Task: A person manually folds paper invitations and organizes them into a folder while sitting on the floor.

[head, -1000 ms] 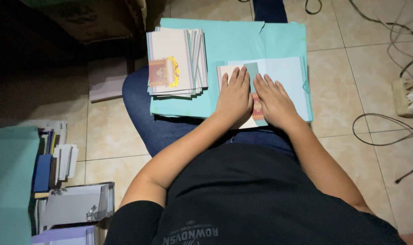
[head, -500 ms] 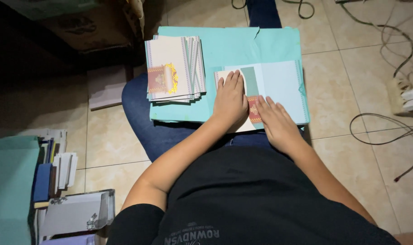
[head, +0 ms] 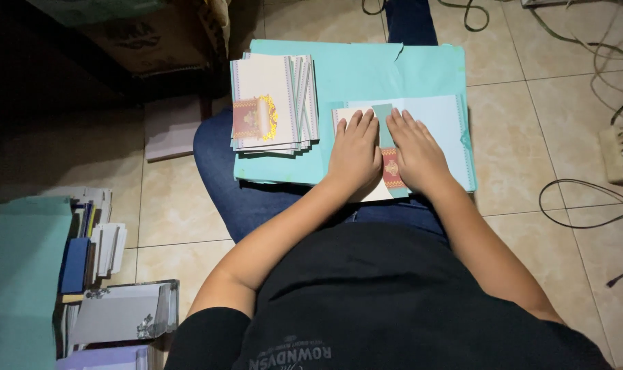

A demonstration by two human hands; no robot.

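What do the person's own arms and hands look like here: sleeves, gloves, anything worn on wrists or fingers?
Both arms are bare from short black sleeves down. The left hand and right hand wear no gloves; no watch, bracelet or ring shows. The black T-shirt has pale lettering on the chest, above blue jeans.

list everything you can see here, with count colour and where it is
card under the hands: one, white with a teal strip and a red-and-gold band, on the teal sheet
stack of cards: one pile, white, red-and-gold emblem on top, left part of the sheet
teal sheet: one, teal, across the lap
cardboard box: one, brown, upper left
paper stacks and books: several, white and blue, on the floor at left
power strip: one, white, right edge
cables: several, dark, on the tiled floor at right
left hand: flat on the card
right hand: flat on the card, beside the left
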